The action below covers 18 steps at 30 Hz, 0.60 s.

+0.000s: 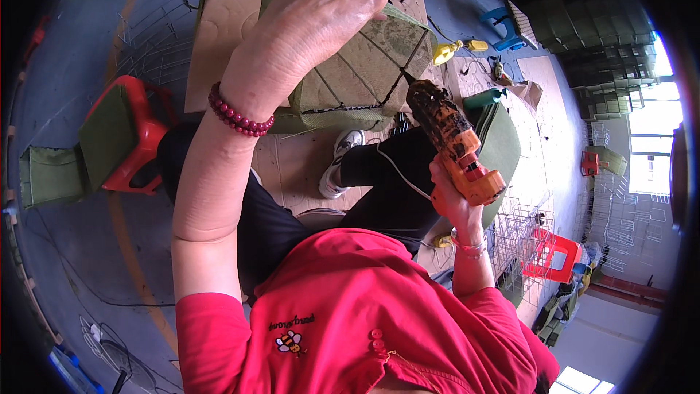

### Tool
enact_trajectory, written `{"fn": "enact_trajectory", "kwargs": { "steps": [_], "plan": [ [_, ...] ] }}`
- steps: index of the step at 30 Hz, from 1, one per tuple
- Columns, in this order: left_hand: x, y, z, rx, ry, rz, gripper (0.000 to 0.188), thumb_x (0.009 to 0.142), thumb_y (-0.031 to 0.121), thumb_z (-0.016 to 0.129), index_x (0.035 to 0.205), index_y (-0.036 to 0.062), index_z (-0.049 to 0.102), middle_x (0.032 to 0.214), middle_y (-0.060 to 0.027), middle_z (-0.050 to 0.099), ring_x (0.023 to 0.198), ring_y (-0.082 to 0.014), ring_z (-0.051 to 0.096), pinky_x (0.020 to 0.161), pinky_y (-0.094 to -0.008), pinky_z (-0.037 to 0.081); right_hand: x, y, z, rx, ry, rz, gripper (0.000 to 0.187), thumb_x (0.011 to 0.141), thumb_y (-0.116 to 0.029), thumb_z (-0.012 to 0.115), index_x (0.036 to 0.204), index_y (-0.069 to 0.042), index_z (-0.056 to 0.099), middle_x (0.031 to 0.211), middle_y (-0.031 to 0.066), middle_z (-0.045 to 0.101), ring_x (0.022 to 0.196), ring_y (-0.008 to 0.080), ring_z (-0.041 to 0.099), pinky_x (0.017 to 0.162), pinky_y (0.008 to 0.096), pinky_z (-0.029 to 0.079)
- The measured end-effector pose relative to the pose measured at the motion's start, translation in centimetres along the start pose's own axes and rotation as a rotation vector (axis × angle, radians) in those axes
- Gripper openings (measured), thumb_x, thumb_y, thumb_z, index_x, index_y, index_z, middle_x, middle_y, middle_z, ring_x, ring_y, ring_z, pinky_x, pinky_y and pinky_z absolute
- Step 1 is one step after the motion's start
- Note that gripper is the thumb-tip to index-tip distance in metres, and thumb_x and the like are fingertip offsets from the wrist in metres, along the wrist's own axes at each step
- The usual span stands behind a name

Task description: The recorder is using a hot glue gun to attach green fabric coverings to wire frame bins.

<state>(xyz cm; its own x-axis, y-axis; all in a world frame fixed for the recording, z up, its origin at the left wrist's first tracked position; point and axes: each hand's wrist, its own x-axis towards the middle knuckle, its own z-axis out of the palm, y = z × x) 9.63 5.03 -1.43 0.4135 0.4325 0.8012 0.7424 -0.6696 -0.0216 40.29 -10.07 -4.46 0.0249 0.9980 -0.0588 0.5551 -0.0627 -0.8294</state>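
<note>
In my right hand [458,201] is an orange glue gun [459,135], smeared with black along its front. Its dark nozzle meets the corner of a wire-framed piece of green mesh [350,73], where a black line of glue runs along the edges. My left hand [324,11] is raised over the mesh's far side with its fingers closed at the mesh's edge; the fingertips are mostly hidden behind the hand. Below the mesh are my knees in dark trousers.
Cardboard sheets [219,51] lie under and behind the work. A red stool [131,131] with a green panel stands left. To the right are a green bottle [484,98], a yellow tool [447,52], a blue stool [499,28], wire frames [521,237] and stacked green panels [605,44].
</note>
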Motion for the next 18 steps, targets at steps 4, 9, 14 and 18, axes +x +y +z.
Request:
{"fn": "enact_trajectory", "kwargs": {
  "steps": [4,9,14,18],
  "plan": [
    [-0.1,0.0,0.0,-0.01,0.033,0.033,0.025,0.078,0.019,0.08,0.094,0.0124,0.062,0.081,-0.0058,0.058,0.076,-0.0266,0.062,0.07,-0.0389,0.054,-0.1,0.0,0.0,0.039,0.013,-0.027,0.027,0.085,-0.02,0.08,0.103,-0.004,0.068,0.086,0.0002,0.069,0.076,0.0081,0.064,0.067,0.0251,0.051],
    [0.0,0.1,-0.2,0.01,-0.032,-0.03,0.023,0.078,0.018,0.08,0.094,0.0121,0.064,0.08,-0.0065,0.059,0.078,-0.0267,0.063,0.071,-0.0385,0.054,-0.4,0.5,0.1,0.055,-0.004,-0.006,0.026,0.084,-0.018,0.081,0.103,-0.004,0.067,0.087,-0.0011,0.069,0.077,0.0057,0.063,0.067,0.0235,0.051],
    [0.4,0.3,-0.7,0.016,-0.048,-0.034,0.022,0.078,0.018,0.08,0.093,0.0117,0.066,0.078,-0.0079,0.06,0.077,-0.027,0.064,0.071,-0.0386,0.054,-0.4,0.2,0.1,0.081,-0.002,-0.004,0.024,0.084,-0.016,0.081,0.1,-0.004,0.067,0.087,-0.0011,0.069,0.077,0.0054,0.063,0.068,0.0233,0.051],
    [0.8,0.7,-1.0,0.061,-0.197,-0.122,0.017,0.079,0.018,0.08,0.09,0.0096,0.07,0.075,-0.0104,0.062,0.074,-0.0281,0.066,0.07,-0.0388,0.055,-0.3,0.4,-0.1,0.065,0.001,0.04,0.025,0.084,-0.016,0.081,0.101,-0.004,0.067,0.087,-0.0009,0.069,0.077,0.0055,0.063,0.069,0.0235,0.051]
  ]
}}
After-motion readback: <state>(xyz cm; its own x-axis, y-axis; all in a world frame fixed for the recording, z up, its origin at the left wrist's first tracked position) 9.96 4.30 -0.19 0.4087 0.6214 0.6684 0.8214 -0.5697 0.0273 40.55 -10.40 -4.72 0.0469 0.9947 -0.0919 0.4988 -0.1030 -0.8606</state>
